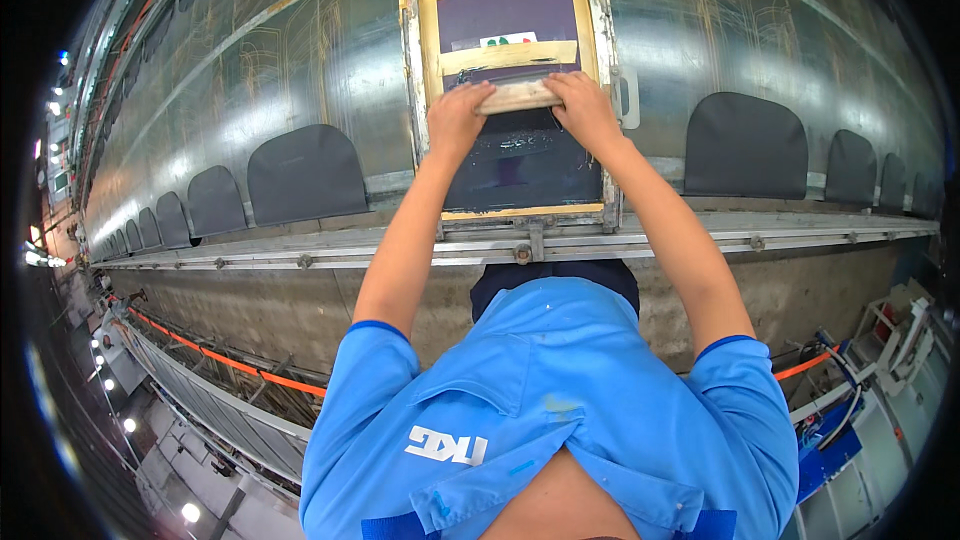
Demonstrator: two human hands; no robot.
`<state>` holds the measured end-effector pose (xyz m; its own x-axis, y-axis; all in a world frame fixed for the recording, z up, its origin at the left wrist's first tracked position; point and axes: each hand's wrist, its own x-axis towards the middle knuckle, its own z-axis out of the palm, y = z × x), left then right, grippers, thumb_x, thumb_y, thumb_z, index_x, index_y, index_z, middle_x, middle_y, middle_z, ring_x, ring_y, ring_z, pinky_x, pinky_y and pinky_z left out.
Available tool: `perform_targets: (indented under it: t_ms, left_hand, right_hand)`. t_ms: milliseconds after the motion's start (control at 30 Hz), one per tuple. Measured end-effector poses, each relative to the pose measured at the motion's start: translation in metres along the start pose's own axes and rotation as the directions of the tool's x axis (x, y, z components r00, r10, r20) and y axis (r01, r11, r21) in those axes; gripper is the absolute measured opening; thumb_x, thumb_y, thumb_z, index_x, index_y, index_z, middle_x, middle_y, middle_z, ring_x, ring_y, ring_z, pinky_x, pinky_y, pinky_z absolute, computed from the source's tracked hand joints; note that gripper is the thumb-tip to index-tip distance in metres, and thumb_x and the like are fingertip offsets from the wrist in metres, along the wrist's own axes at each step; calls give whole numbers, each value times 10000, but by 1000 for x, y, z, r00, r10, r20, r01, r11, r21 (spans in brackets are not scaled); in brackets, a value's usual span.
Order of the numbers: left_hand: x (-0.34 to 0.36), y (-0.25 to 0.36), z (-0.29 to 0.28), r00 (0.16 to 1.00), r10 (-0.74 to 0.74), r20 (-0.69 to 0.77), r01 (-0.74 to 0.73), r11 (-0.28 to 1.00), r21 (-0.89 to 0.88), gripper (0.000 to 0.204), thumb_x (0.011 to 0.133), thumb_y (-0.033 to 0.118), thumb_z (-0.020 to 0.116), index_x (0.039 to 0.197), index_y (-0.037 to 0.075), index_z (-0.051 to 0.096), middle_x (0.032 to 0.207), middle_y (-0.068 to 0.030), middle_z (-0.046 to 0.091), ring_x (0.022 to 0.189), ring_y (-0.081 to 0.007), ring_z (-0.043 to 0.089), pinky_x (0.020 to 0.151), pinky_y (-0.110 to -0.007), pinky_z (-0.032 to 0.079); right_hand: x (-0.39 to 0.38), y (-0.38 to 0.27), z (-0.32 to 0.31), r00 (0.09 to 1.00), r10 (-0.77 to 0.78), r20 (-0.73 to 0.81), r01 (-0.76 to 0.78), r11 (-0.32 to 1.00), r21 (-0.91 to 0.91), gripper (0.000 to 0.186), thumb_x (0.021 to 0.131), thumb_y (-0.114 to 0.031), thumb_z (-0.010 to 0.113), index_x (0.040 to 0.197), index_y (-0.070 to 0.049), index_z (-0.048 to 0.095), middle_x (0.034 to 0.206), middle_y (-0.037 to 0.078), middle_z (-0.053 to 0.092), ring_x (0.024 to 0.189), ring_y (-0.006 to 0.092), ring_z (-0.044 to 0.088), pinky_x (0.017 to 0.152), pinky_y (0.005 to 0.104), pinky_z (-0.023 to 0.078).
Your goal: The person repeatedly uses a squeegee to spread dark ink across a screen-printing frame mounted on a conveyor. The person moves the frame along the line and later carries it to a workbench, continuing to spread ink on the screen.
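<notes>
Both my hands are closed on the pale wooden handle of a squeegee (518,96), which lies crosswise over a screen-printing frame. My left hand (458,120) wraps its left end, and my right hand (588,112) holds the right end. Worn metal edges form the screen frame (412,60), with yellowish borders around a dark purple mesh (505,165). Dark, wet-looking ink smears mark the mesh just nearer than the squeegee. Beyond it, a cream strip (508,57) with dark stains spans the mesh. The squeegee's blade is hidden from view.
Dark rounded fabric pieces (308,170) lie in a row along the long metal table (370,90), with another large piece (746,147) to the right. A metal rail (400,248) runs along the near edge. A white handle-shaped part (628,98) sits beside the frame's right side.
</notes>
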<state>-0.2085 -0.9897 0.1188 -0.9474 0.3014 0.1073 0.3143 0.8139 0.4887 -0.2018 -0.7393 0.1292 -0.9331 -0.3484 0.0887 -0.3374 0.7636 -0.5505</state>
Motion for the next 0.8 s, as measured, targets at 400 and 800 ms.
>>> perform_targets:
  t_ms: [400, 800]
  left_hand:
    - [-101, 34, 1, 993, -34, 116, 31, 999, 27, 512, 679, -19, 731, 1140, 202, 757, 1236, 28, 728, 1166, -210, 667, 955, -391, 489]
    - [-4, 14, 6, 993, -93, 79, 98, 993, -68, 373, 724, 10, 709, 1059, 155, 787, 1097, -42, 759, 995, -258, 715, 856, -389, 564]
  right_hand:
    - [-99, -41, 3, 993, 88, 84, -91, 995, 40, 504, 703, -45, 789, 1193, -61, 676, 1244, 63, 667, 1133, 269, 599, 969, 414, 470]
    - [-29, 5, 11, 992, 121, -18, -121, 992, 25, 440, 739, -102, 780, 1172, -102, 706, 1232, 36, 696, 1118, 254, 612, 967, 422, 451]
